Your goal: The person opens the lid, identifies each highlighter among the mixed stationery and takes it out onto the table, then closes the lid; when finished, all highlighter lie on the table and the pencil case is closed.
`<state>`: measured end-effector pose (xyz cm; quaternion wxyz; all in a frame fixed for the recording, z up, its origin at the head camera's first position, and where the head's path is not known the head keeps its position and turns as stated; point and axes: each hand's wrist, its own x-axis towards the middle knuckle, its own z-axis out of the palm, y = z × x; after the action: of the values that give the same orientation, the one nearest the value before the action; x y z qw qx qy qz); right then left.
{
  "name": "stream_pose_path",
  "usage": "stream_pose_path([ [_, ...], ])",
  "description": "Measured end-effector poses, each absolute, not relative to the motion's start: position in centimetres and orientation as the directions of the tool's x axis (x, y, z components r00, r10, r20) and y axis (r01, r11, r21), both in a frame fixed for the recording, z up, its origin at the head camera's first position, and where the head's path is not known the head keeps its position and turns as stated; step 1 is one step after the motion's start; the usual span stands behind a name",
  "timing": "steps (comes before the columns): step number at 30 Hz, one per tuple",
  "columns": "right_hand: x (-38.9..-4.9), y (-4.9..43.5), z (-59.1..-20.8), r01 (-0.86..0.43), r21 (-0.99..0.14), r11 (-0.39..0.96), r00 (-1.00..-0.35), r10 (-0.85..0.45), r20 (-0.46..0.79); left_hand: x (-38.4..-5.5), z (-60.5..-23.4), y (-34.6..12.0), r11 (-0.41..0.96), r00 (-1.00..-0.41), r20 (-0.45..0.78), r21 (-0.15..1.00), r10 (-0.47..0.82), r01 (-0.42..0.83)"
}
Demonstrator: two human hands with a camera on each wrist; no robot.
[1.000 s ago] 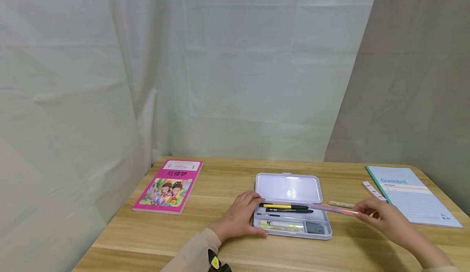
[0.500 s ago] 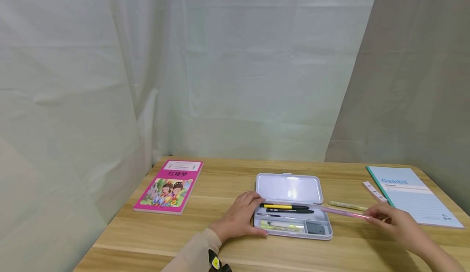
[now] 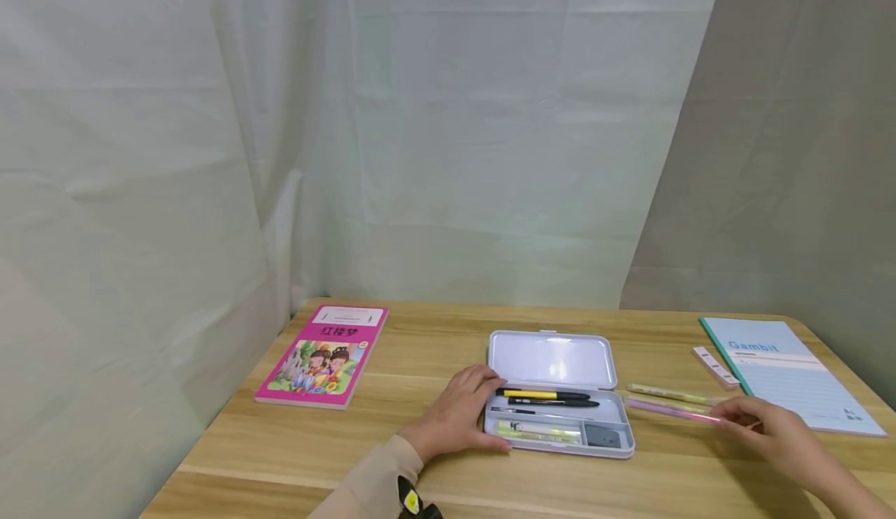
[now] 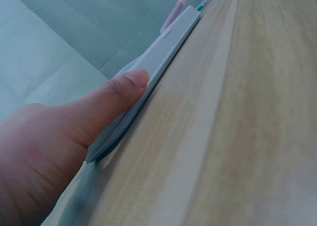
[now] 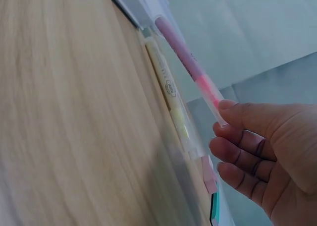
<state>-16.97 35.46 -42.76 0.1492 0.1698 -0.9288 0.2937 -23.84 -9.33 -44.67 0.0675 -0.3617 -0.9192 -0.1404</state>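
Observation:
A white pencil case lies with its lid folded back. My left hand holds its left end, the thumb along the front wall. My right hand pinches a pink highlighter by one end between thumb and fingertips. The highlighter is tilted above the table, just right of the case. Below it on the table lies a yellow highlighter. Inside the case are a yellow-and-black pen, a black pen, a thinner pen, a yellow-marked clear item and a dark grey block.
A pink book lies at the table's left. On the right are a notebook and, against its left edge, a small pale pink strip-like item. Pale curtains hang behind the wooden table.
My right hand has moved right and slightly nearer, drawing the pink highlighter from over the case's right part to beside the case. The left hand has stayed put.

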Motion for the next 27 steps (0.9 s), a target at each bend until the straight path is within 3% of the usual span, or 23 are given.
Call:
stream_pose_path([
  [27, -17.6, 36.0, -43.9, -0.352, -0.472, 0.808, -0.926, -0.228, 0.301, -23.8, -44.7, -9.3, 0.696, -0.729, 0.223, 0.217, 0.647, 0.685],
])
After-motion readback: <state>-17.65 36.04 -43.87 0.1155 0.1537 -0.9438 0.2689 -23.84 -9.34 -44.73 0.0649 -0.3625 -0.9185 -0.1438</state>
